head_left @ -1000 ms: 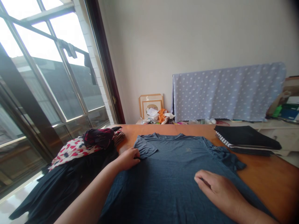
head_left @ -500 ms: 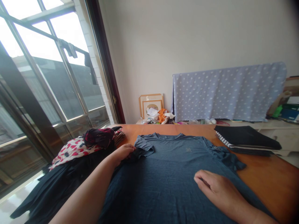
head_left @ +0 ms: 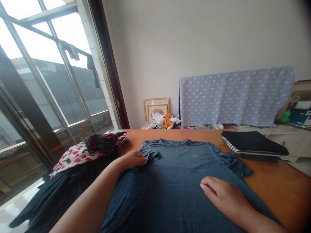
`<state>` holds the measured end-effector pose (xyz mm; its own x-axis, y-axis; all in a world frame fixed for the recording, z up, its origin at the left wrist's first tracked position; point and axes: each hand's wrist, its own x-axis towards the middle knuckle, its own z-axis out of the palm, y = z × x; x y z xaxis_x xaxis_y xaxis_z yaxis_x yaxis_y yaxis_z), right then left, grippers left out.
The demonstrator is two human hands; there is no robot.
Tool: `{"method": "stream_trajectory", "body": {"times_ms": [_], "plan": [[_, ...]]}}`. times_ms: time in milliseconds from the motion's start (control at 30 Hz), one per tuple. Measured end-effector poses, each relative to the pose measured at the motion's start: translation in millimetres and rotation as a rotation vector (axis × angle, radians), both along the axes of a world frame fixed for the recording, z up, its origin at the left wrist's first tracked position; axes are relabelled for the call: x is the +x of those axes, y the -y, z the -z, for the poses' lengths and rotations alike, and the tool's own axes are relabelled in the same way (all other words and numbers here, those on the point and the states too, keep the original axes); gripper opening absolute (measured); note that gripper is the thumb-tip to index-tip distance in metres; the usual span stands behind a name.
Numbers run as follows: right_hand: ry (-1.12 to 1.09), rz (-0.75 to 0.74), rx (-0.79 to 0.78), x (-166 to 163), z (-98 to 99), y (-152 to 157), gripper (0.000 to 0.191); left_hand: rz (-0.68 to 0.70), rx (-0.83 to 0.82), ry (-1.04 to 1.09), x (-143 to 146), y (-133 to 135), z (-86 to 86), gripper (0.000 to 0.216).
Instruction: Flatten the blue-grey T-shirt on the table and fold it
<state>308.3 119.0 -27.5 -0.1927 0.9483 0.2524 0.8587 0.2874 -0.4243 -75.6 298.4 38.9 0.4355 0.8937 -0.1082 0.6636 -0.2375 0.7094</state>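
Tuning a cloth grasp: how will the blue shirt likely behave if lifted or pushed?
Probably floppy: the sleeve near the folded stack lies crumpled. The shirt seems light for its spread, as the fabric looks thin. Pushed, it may bunch rather than slide whole: wrinkles show on it.

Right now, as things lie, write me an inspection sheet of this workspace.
Surface: brown table, partly covered by garments.
Job's things: dark blue T-shirt, spread out, neckline at the far end.
Clutter: heaped clothes at left; folded stack at right, black on top.
Hands: left hand closed on the left-side sleeve; right hand curled at the shirt's body, grip unclear.
Cables: none clear; far-right details too small.
Surroundings: window at left; framed pictures and polka-dot cloth behind.
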Motion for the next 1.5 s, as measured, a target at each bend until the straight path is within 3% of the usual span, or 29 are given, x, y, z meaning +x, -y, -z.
{"method": "stream_trajectory", "body": {"times_ms": [300, 400, 567, 900, 1033, 1167, 1367, 1500], "plan": [[-0.009, -0.004, 0.016, -1, -1.7, 1, 0.025, -0.103, 0.409, -0.124, 57, -12, 12.4, 0.021], [-0.005, 0.001, 0.017, -2, -2.3, 1, 0.025, -0.116, 0.409, -0.145, 68, -14, 16.1, 0.022], [-0.002, 0.001, 0.024, -2, -3.2, 1, 0.025, -0.139, 0.367, -0.109, 73, -20, 16.6, 0.004], [-0.006, 0.001, 0.046, -2, -3.4, 2, 0.022, -0.145, 0.109, 0.253, 80, -23, 16.6, 0.026], [-0.003, 0.004, 0.037, -2, -6.1, 3, 0.022, -0.193, 0.147, 0.351, 73, -27, 14.8, 0.037], [0.016, 0.011, 0.021, -4, -7.3, 4, 0.023, -0.243, 0.289, 0.257, 64, -24, 23.5, 0.027], [0.065, 0.006, 0.035, -6, -4.5, 4, 0.022, -0.115, 0.396, 0.034, 62, 1, 44.8, 0.025], [0.087, 0.002, 0.047, -5, -2.6, 3, 0.021, -0.095, 0.442, -0.072, 67, 13, 40.4, 0.028]]}}
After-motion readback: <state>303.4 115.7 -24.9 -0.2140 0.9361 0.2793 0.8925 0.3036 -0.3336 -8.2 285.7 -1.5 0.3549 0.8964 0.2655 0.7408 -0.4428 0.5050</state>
